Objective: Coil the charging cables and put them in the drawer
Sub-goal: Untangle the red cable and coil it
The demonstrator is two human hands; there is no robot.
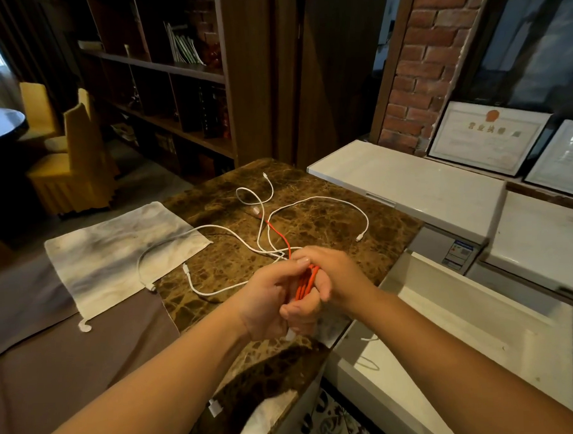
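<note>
Both hands hold the red cable (pixel 305 282) in loops: left hand (pixel 275 301) curls round them, right hand (pixel 329 277) pinches, keeping the loops together. The open drawer (pixel 451 311) waits right.

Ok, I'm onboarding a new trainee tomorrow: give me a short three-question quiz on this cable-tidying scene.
1. True or false: both hands grip the orange cable.
2. Where does the open drawer stand relative to the marble countertop? A) to its left B) to its right C) behind it
3. Fill in: the cables lying loose on the countertop are ____ in colour.

Key: 1. True: the left hand and the right hand both hold its loops. 2. B. 3. White: the white cables are still uncoiled.
</note>
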